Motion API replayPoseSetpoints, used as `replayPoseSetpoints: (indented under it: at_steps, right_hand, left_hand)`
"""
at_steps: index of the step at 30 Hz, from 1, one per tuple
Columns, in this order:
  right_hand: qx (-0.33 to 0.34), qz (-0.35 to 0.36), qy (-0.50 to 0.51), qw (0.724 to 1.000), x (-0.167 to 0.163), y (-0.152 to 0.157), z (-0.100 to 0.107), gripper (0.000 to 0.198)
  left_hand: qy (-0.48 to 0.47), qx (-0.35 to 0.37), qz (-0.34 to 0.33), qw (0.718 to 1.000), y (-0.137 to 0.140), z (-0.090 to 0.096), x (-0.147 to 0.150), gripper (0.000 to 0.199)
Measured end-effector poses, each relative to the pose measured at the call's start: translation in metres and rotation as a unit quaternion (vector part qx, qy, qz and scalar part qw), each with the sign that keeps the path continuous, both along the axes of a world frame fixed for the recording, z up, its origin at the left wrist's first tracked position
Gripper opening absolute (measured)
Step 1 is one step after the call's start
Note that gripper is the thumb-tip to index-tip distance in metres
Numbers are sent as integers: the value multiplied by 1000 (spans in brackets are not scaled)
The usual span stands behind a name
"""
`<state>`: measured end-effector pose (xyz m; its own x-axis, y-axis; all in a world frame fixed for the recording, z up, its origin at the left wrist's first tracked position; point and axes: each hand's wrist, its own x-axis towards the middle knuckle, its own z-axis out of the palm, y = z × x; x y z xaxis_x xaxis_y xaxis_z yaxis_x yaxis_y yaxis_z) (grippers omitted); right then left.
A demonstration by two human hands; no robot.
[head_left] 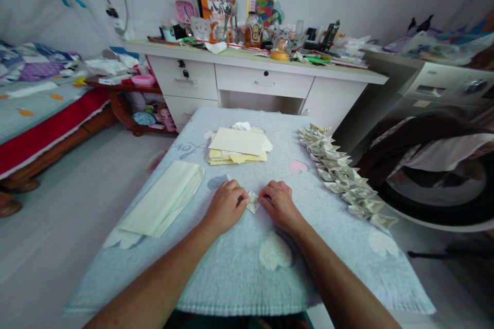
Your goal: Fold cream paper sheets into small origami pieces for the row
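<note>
Between my two hands is a small folded piece of pale paper (253,202), just above or on the cloth-covered table. My left hand (227,203) pinches its left side and my right hand (280,203) pinches its right side. The fingers hide both edges of it. Beyond my hands lies a stack of cream and yellow paper sheets (241,144). To the left rests a long pile of pale green folded paper (165,198). Along the right side runs a row of several pointed folded paper pieces (339,175), nested in one another.
A blue patterned cloth (239,277) covers the table. Behind it stands a white desk (266,79) crowded with a jar (253,30), an orange bag (216,0) and other items. A washing machine (432,97) is at right, with fabric hanging from its opening. A bed (46,113) is at left.
</note>
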<state>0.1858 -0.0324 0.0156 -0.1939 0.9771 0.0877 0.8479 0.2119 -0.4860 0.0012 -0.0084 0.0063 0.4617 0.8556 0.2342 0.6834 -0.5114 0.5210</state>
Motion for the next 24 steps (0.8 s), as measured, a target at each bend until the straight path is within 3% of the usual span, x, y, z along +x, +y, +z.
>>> replayPoseSetpoints:
  at_steps: [8,24]
  right_hand:
    - [-5,-6,-36,999,-3,3,0,16]
    - [-18,-34,-42,998,-6,3,-1,14]
  left_hand:
    - [-4,9,36,999,0,-3,-2,8]
    - [32,11,29,999,1,-2,-3,18]
